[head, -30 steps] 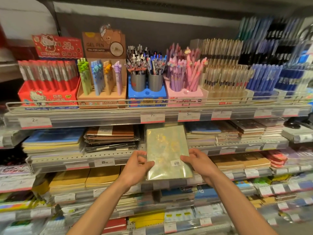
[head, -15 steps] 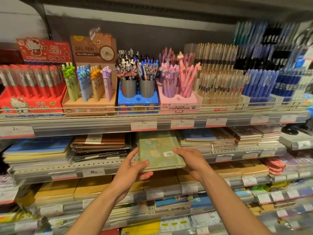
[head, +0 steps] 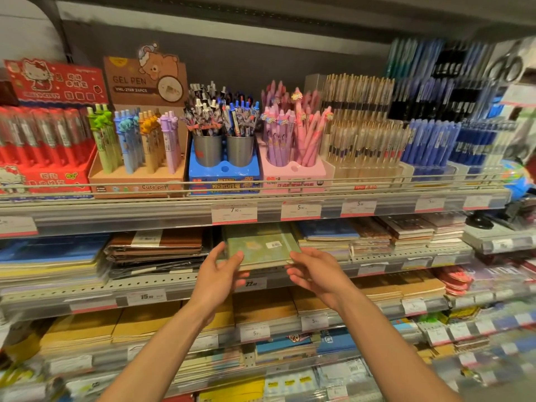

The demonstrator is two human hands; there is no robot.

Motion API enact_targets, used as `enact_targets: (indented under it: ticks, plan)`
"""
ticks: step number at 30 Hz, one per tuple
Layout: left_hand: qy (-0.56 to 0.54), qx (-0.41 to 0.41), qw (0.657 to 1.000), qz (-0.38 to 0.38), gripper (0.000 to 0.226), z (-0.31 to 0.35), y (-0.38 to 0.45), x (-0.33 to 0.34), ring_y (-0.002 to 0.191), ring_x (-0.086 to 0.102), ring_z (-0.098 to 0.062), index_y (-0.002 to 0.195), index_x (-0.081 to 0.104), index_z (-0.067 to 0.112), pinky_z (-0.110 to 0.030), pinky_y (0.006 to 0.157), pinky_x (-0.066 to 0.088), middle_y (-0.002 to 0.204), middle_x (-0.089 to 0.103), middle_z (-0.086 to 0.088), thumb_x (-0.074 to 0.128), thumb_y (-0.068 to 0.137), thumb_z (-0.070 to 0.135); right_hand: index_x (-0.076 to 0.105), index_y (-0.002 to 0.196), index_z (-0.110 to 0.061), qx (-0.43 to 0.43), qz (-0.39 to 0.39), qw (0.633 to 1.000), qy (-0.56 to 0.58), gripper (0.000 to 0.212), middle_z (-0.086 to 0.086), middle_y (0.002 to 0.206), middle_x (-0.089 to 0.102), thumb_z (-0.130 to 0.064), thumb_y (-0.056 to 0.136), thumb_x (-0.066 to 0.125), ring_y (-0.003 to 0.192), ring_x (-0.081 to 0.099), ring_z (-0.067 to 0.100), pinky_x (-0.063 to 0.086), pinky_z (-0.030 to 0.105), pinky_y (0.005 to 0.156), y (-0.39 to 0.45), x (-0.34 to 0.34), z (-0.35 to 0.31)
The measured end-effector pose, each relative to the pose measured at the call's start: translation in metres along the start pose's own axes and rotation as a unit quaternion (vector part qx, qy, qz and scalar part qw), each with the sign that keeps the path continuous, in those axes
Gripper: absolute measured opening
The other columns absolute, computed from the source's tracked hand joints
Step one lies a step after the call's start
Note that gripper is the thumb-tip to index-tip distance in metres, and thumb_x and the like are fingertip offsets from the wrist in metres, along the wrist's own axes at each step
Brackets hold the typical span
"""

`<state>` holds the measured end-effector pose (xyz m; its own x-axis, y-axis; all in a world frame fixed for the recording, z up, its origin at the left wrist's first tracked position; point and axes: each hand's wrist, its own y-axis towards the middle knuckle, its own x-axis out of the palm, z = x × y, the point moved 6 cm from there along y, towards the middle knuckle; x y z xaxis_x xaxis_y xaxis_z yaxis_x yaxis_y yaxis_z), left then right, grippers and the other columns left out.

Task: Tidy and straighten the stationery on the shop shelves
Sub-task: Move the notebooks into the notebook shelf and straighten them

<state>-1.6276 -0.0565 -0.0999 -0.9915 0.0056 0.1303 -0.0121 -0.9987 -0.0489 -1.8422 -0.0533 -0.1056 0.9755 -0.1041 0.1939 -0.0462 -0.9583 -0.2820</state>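
A green notebook (head: 261, 248) with a white barcode sticker lies flat on the second shelf (head: 162, 281), between a brown stack and a blue stack. My left hand (head: 220, 274) is at its front left corner, fingers spread and loose, thumb near the cover edge. At the front right corner my right hand (head: 313, 271) has its fingers curled under the notebook's edge, just touching it. Neither hand has a firm hold on it.
The top shelf holds pen displays: a red box (head: 43, 158), a brown gel pen box (head: 139, 140), two metal cups (head: 223, 149), a pink holder (head: 293, 158). A brown notebook stack (head: 156, 250) lies left of the green one. Lower shelves hold tan notebooks (head: 261, 309).
The green notebook went from upright in both hands to flat on the second shelf. Both hands have loosened and drawn back to its front corners.
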Motion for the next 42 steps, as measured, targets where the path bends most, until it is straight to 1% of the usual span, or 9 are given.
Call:
enact_targets:
  ticks: [5,8,12,16,22,25,28,32,42]
  plan:
    - [0.201,0.094,0.975,-0.012,0.070,0.005,-0.002,-0.010,0.100,0.061,-0.001,0.149,0.031,0.034,-0.019,0.082,0.053,0.112,0.064,0.011,0.066,0.089,0.043,0.045,0.141,-0.018,-0.080,0.032,0.991,-0.103,0.055,0.008,0.104,0.073,-0.022,0.092,0.070,0.093,0.072,0.019,0.061,0.031,0.081,-0.007,0.004,-0.008]
    - [0.322,0.157,0.933,0.010,0.061,0.005,-0.005,-0.015,0.096,0.056,0.004,0.146,0.040,0.035,-0.009,0.075,0.042,0.120,0.055,0.012,0.062,0.090,0.049,0.042,0.143,-0.021,-0.146,0.042,0.969,-0.193,0.063,0.001,0.105,0.071,-0.026,0.089,0.074,0.095,0.070,0.013,0.058,0.036,0.092,-0.010,0.005,-0.010]
    - [0.394,0.215,0.893,0.045,0.057,0.007,0.009,-0.014,0.090,0.058,0.003,0.142,0.049,0.029,-0.016,0.076,0.045,0.115,0.054,0.014,0.057,0.091,0.052,0.043,0.144,-0.020,-0.189,0.066,0.949,-0.243,0.060,-0.012,0.087,0.064,-0.026,0.091,0.071,0.078,0.064,-0.001,0.052,0.012,0.076,0.001,0.009,-0.012]
    - [0.428,0.209,0.875,0.089,0.055,0.005,0.023,-0.012,0.087,0.059,-0.002,0.144,0.049,0.027,-0.025,0.078,0.049,0.133,0.047,0.003,0.052,0.095,0.052,0.043,0.146,-0.024,-0.242,0.117,0.898,-0.348,0.062,-0.001,0.117,0.061,-0.042,0.092,0.066,0.086,0.062,0.002,0.046,0.012,0.076,0.013,0.011,-0.020]
    - [0.435,0.203,0.873,0.087,0.056,-0.010,0.041,-0.011,0.116,0.061,-0.017,0.149,0.041,0.027,-0.039,0.102,0.046,0.156,0.036,-0.006,0.042,0.099,0.053,0.041,0.149,-0.022,-0.298,0.111,0.825,-0.467,0.061,-0.002,0.146,0.040,-0.051,0.097,0.053,0.077,0.057,-0.003,0.045,0.020,0.085,0.027,0.017,-0.024]
    - [0.440,0.197,0.871,0.095,0.056,-0.013,0.054,-0.013,0.136,0.046,-0.023,0.148,0.042,0.024,-0.042,0.110,0.040,0.154,0.042,-0.006,0.042,0.099,0.052,0.039,0.149,-0.021,-0.284,0.093,0.826,-0.478,0.060,0.002,0.143,0.047,-0.053,0.098,0.048,0.077,0.060,0.000,0.050,0.030,0.092,0.041,0.020,-0.022]
    - [0.435,0.198,0.872,0.100,0.054,-0.014,0.060,-0.011,0.126,0.056,-0.023,0.145,0.044,0.022,-0.044,0.101,0.049,0.143,0.054,-0.004,0.043,0.100,0.051,0.041,0.148,-0.022,-0.274,0.095,0.840,-0.458,0.060,0.003,0.140,0.053,-0.055,0.098,0.047,0.090,0.063,0.006,0.050,0.038,0.099,0.048,0.023,-0.021]
    - [0.439,0.184,0.872,0.113,0.045,-0.012,0.068,-0.010,0.108,0.061,-0.026,0.131,0.055,0.023,-0.042,0.088,0.053,0.122,0.057,-0.003,0.041,0.099,0.052,0.047,0.144,-0.023,-0.281,0.105,0.850,-0.433,0.055,0.002,0.128,0.055,-0.052,0.098,0.051,0.115,0.058,0.019,0.046,0.031,0.100,0.053,0.023,-0.024]
    - [0.452,0.179,0.863,0.135,0.040,-0.013,0.073,-0.013,0.103,0.063,-0.027,0.116,0.064,0.023,-0.042,0.082,0.055,0.121,0.058,-0.004,0.042,0.099,0.052,0.049,0.142,-0.021,-0.285,0.150,0.837,-0.442,0.053,0.004,0.129,0.053,-0.051,0.098,0.051,0.119,0.056,0.022,0.044,0.031,0.094,0.061,0.022,-0.019]
